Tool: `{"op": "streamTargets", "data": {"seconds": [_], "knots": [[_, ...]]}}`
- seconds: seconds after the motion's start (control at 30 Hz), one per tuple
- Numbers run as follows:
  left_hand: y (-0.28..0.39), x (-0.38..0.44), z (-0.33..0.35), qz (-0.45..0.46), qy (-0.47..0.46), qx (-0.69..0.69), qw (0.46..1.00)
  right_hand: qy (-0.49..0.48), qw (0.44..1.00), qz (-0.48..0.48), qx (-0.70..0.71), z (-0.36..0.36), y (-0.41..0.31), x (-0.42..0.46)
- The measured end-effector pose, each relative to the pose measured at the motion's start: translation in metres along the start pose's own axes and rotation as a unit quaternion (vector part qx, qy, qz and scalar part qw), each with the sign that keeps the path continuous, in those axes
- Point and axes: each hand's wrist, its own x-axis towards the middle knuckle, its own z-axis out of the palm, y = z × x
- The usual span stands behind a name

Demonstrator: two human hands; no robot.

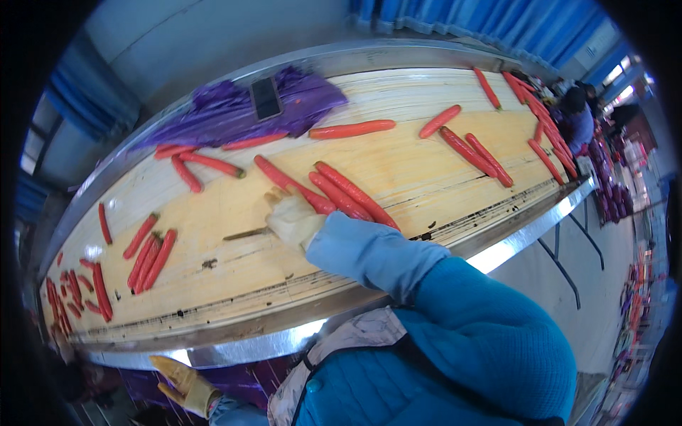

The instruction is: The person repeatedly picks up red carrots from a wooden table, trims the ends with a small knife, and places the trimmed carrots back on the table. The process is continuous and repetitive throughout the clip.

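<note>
My right hand (290, 215), in a pale rubber glove, is over the wooden sorting table (224, 277) with a thin knife-like tool (245, 234) sticking out from it to the left. Its fingers are beside a carrot (293, 183), and two more carrots (349, 189) lie just right of that one. Below the table's near edge my left hand (186, 386), gloved in yellowed rubber, has its thumb and fingers apart and holds nothing. Groups of carrots (154, 263) lie to the left, and others (469, 152) to the right.
A purple plastic sheet (319, 98) with a phone (265, 98) on it lies along the far edge. The metal rim (256, 346) runs close before my body. At the right end a person (578, 120) is beside piled carrots (549, 125); purple bags (607, 186) stand on the floor there.
</note>
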Motion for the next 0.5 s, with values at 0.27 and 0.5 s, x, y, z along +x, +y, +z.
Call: {"op": "streamTargets", "data": {"seconds": [0.27, 0.5], "knots": [[-0.191, 0.027, 0.026, -0.199, 0.131, 0.29, 0.927, -0.035, 0.988, 0.069, -0.132, 0.069, 0.052, -0.036], [-0.236, 0.037, -0.005, -0.379, 0.001, 0.255, 0.89, -0.112, 0.973, 0.132, -0.152, 0.035, 0.176, -0.118]]}}
